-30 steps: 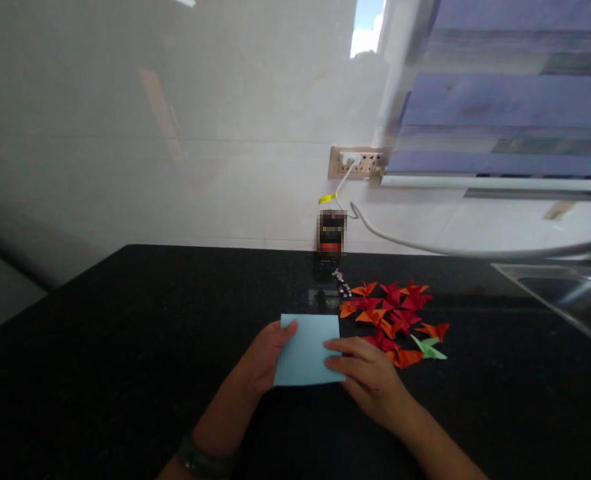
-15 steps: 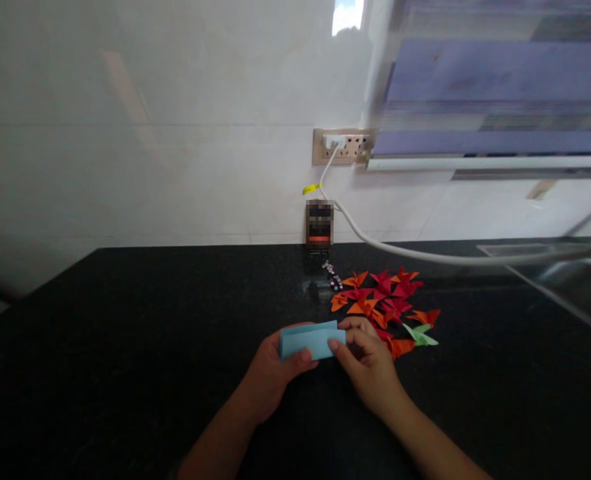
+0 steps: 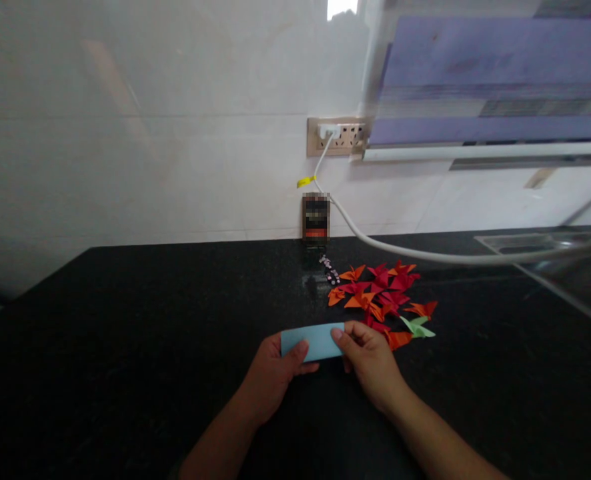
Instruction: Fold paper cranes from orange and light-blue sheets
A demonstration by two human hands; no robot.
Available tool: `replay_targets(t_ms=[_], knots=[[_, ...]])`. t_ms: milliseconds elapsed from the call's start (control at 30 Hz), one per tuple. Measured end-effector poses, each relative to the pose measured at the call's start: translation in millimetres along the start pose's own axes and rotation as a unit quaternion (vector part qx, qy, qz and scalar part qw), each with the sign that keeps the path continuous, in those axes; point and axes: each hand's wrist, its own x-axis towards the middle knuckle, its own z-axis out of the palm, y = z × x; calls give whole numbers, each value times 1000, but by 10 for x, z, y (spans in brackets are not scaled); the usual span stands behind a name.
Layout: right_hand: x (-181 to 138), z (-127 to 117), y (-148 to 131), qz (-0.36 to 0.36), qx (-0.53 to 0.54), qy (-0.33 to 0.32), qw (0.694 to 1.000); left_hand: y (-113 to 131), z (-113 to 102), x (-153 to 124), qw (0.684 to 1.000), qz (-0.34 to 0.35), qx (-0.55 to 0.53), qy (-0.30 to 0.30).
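A light blue sheet of paper, folded in half into a strip, lies on the black counter. My left hand pinches its left end, thumb on top. Its right end is pinched by my right hand. Just behind and right of my right hand sits a heap of folded paper cranes, red and orange, with one green crane at the near right edge.
A small dark device leans on the white tiled wall, with a white cable running from the wall socket across to the right. A steel sink lies at the far right. A window blind hangs above.
One second ago the blue sheet lay open as a square; it has been folded in half into a strip, and both hands now pinch its ends. The view has shifted slightly.
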Motion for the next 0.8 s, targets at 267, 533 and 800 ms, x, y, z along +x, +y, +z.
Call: replay_targets(t_ms=[267, 533, 800], knots=[[19, -22, 37, 4, -37, -11, 999, 46, -7, 15, 993, -2, 100, 59], [45, -138, 97, -84, -195, -114, 971, 129, -92, 4, 939, 11, 344, -20], [43, -134, 114, -119, -251, -104, 955, 65, -76, -4, 883, 31, 464, -56]])
